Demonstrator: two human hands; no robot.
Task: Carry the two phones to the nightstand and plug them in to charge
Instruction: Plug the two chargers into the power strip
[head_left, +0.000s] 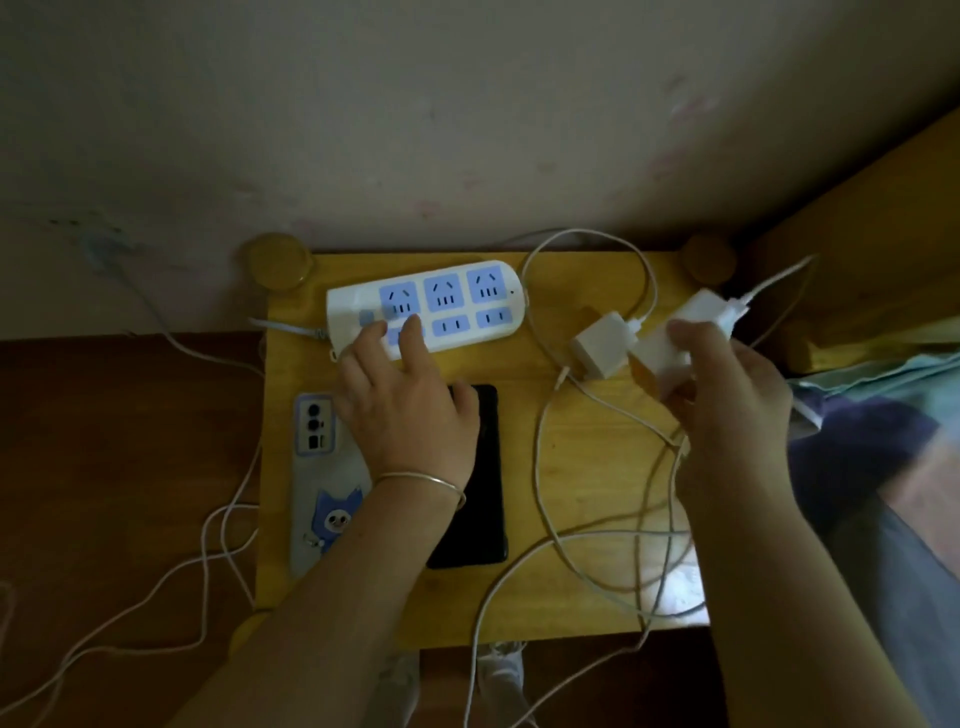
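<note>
Two phones lie side by side on the yellow wooden nightstand. One phone lies face down in a clear case with a blue cartoon figure. The black phone lies to its right, partly under my left wrist. My left hand rests with spread fingers on the left end of the white and blue power strip. My right hand grips a white charger block lifted above the table's right side. A second white charger block lies on the table beside it, its cable attached.
White cables loop over the nightstand's right half and hang off its front. More cables trail on the dark floor at left. A wooden bed frame with bedding stands at right. The wall runs behind the nightstand.
</note>
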